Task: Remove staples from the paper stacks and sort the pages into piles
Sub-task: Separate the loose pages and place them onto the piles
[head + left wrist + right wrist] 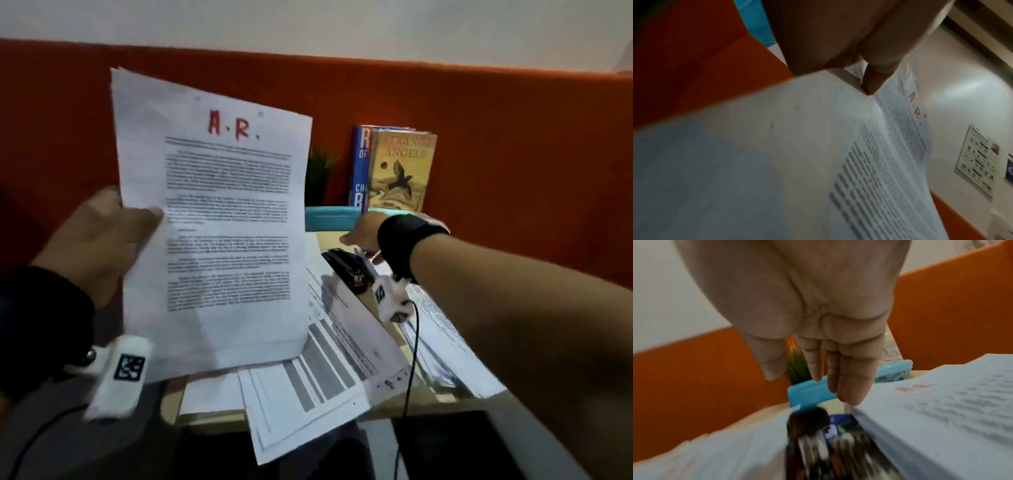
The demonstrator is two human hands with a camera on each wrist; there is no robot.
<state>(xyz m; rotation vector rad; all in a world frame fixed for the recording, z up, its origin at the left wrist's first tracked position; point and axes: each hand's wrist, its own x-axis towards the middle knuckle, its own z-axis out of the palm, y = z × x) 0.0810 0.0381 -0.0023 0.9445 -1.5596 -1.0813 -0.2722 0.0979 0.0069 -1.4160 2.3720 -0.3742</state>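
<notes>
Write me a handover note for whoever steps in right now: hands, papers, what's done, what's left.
Left hand: grips the stapled sheets marked "A.R." by their left edge, raised off the desk.
Right hand: open, empty, reaching toward the black stapler at the back of the desk.
Loose pages lie fanned and overlapping on the desk; more paper lies under the right forearm.
Done: cannot tell.
Left: unstaple the held sheets, then sort the pages into neat piles.

Your desk [173, 409]: pale wood top, set against orange partition. Loose printed pages [308, 387] spread over most of it, overlapping, some overhanging front edge. Black stapler [346, 270] among them. Teal box [330, 217], books [394, 168], small plant [318, 174] at rear.
</notes>
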